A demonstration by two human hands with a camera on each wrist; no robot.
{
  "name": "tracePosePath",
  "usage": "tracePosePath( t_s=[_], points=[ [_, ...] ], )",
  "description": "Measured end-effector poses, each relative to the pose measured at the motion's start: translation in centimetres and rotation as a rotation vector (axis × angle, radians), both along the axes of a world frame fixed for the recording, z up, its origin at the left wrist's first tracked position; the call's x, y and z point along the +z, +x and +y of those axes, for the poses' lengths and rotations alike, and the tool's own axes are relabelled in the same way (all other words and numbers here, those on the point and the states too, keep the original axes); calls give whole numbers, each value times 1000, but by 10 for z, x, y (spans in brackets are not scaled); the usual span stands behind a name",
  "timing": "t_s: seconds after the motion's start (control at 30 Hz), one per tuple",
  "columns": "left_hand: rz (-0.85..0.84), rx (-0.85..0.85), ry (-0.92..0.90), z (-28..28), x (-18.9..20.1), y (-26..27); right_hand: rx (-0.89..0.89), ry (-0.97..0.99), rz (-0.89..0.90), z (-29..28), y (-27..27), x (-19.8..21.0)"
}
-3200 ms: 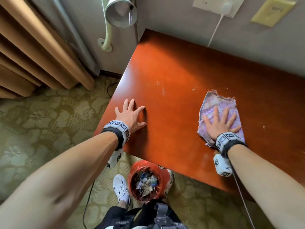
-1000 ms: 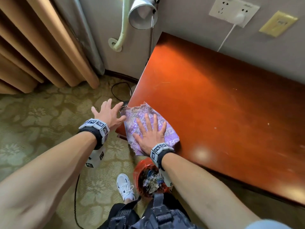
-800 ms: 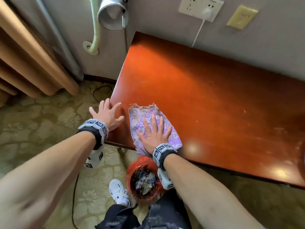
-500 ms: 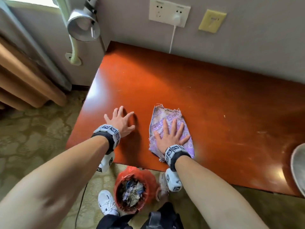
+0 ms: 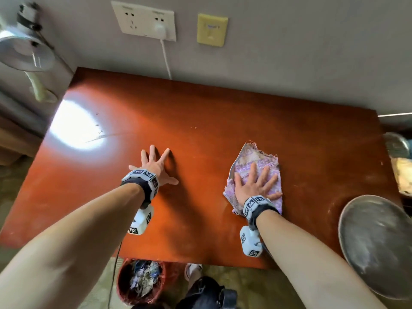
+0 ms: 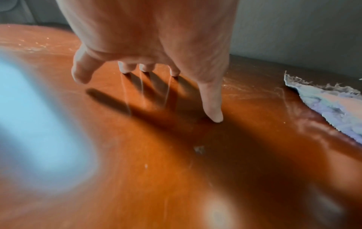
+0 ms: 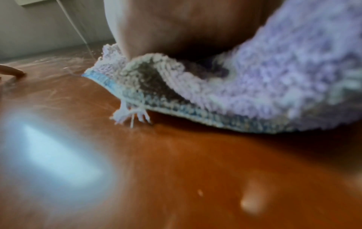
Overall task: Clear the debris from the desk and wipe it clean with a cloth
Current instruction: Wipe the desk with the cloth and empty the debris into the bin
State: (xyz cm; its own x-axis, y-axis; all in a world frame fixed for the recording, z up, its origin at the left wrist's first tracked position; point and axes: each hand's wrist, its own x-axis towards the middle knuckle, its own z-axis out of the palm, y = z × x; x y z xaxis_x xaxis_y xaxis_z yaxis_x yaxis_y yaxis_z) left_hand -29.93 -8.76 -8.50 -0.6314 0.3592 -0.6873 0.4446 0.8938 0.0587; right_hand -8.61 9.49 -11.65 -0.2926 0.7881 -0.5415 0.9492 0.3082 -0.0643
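A frayed purple cloth (image 5: 256, 162) lies flat on the red-brown desk (image 5: 200, 121), right of the middle. My right hand (image 5: 256, 184) presses on it with spread, straight fingers; the right wrist view shows the cloth (image 7: 274, 77) bunched under the palm. My left hand (image 5: 156, 162) rests flat on the bare desk to the left, fingers spread, holding nothing; its fingertips (image 6: 214, 114) touch the wood in the left wrist view, with the cloth's edge (image 6: 323, 99) off to the right. Faint dust streaks and small specks (image 5: 98, 130) remain on the desk's far left.
A red bin (image 5: 140, 282) full of scraps stands on the floor under the desk's near edge. A round metal tray (image 5: 374, 241) overhangs the right end. A lamp (image 5: 24, 52) hangs at the left; a socket with a cable (image 5: 166, 61) is on the back wall.
My right hand has slid the cloth from the desk's left edge toward the right. My left hand has moved from the left edge onto the desk's middle.
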Motion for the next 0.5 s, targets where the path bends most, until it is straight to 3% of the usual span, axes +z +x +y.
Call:
tracePosePath(
  t_s=[0.23,0.5],
  points=[
    [-57,-7,39,-1,-3,-14,-114,-11,27,12,-38,-7],
    [11,-41,-58,-33,5,-20,97,-13,63,-9,-115,-3]
  ],
)
